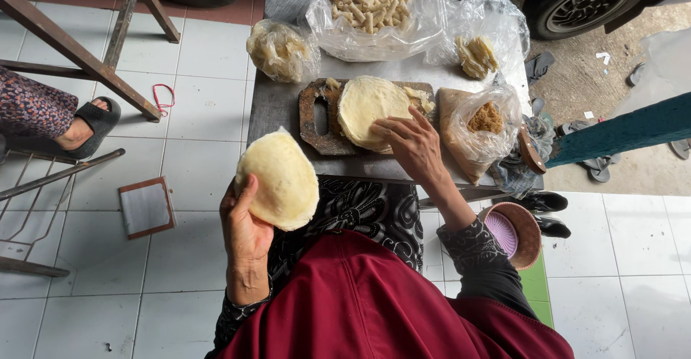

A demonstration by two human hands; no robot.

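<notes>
Cupped upright in the left hand (245, 233), a stack of pale round wrappers (279, 179) sits just left of the wooden cutting board (317, 123). Right hand (414, 146) lies flat, fingers spread (holding nothing), on the board's wrapper pile (366, 107).

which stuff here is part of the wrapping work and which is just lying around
In use: left hand holding pale round wrappers; right hand on wrapper stack; worn wooden board; bag of brown filling; bag of rolled sticks.
Lying about: red cord; dark sandals.
</notes>
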